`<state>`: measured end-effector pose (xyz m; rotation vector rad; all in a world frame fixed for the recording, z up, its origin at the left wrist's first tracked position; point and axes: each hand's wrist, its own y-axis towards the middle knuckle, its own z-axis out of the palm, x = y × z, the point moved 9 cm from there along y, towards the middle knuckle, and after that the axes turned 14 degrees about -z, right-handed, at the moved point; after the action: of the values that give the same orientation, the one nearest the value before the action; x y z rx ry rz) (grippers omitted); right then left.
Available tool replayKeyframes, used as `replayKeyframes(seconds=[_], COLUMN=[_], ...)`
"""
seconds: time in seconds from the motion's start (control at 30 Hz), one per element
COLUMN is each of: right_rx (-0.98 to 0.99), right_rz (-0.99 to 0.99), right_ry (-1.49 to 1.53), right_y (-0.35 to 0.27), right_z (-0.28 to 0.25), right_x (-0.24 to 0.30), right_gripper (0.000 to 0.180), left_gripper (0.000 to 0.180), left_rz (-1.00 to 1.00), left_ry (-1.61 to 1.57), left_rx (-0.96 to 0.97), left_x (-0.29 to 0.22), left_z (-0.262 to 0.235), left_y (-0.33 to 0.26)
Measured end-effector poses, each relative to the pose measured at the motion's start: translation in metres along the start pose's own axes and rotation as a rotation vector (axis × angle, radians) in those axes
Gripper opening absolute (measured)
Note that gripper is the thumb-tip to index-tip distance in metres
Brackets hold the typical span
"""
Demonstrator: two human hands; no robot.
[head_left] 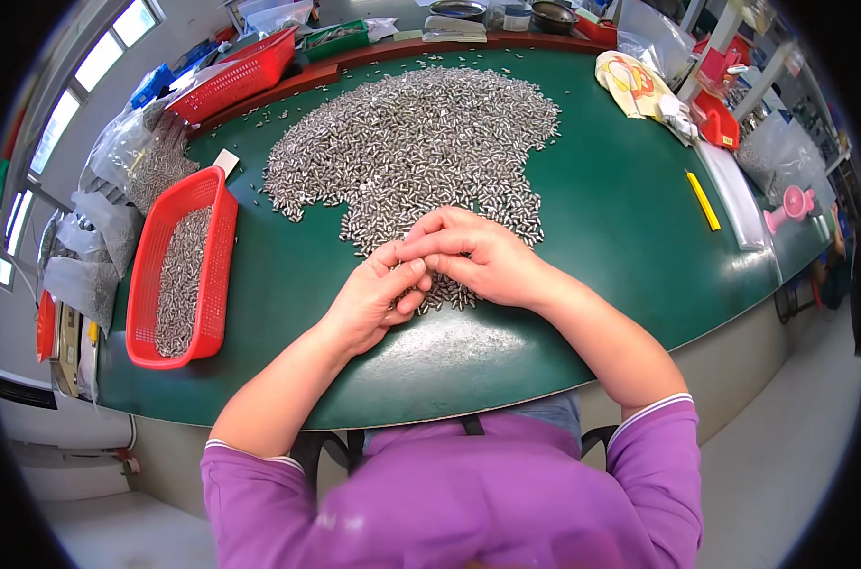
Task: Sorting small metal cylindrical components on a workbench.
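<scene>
- Pieces of metal, small and rod-like, form a broad heap (411, 142) on the green counter (620, 218), wide at the far side and narrowing toward the hands; more of them show just under the hands.
- Left hand (359, 296) is above the heap's near end, its fingers curled with the thumb alongside; whether a piece is held between them cannot be told.
- Right hand (492, 258) meets it from the other side, fingers bent and drawn together at the left hand's fingertips; any piece there is hidden.
- Red basket (218, 275), on the counter to the left, holds a smaller lot of similar pieces.
- Judging by how things lie, much remains loose on the counter; whether the basketed lot is finished or waiting cannot be told.
- Clear bags (144, 147) beyond the basket hold more small pieces.
- Another red basket (245, 78) and a green tray (335, 41) are at the far left edge.
- Yellow tool (703, 201), patterned cloth (629, 83) and pink object (793, 206) are off to the right.
</scene>
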<state>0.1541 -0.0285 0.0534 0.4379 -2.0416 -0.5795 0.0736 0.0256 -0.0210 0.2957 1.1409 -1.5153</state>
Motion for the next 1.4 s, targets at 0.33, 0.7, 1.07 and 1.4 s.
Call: replayKeyframes(seconds=[0.33,0.7,1.07,1.4], right_rx=[-0.071,-0.128,-0.073,-0.073], right_rz=[0.116,0.007,-0.003,-0.138], right_ry=[-0.016,-0.654,-0.651,-0.449], right_y=[-0.004,-0.012,-0.005,0.003], right_z=[-0.009,-0.038,-0.030,-0.014], right_x=[-0.011,-0.008,-0.012,0.020], right_gripper=[0.016,0.019,0.010,0.010], left_gripper=[0.011,0.010,0.018,0.018], left_rz=[0.006,-0.004,0.007,0.015], left_ry=[-0.007,-0.024,0.034,-0.020], left_rx=[0.068,0.037,0.016,0.032], left_x=[-0.002,-0.003,-0.004,-0.001], left_z=[0.003,0.003,0.001,-0.001], left_y=[0.000,0.000,-0.002,0.000])
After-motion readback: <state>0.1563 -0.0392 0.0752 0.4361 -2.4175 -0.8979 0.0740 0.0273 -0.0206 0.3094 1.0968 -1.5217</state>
